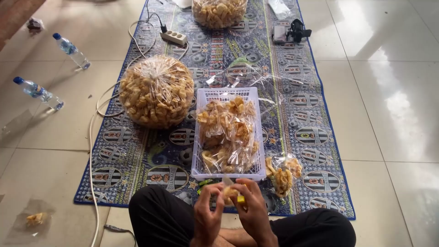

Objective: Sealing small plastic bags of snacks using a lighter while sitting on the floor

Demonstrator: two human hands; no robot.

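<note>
Head view, bottom centre, your left hand (208, 215) and right hand (249, 206) both pinch a small snack packet (230, 192) over your lap, just below the white basket (227, 132) of packets, big snack bag (157, 91) centre left on the mat (137, 151).

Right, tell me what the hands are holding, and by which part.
Both hands, left hand and right hand, pinch a small clear snack packet between fingertips; the exact part gripped cannot be told.
</note>
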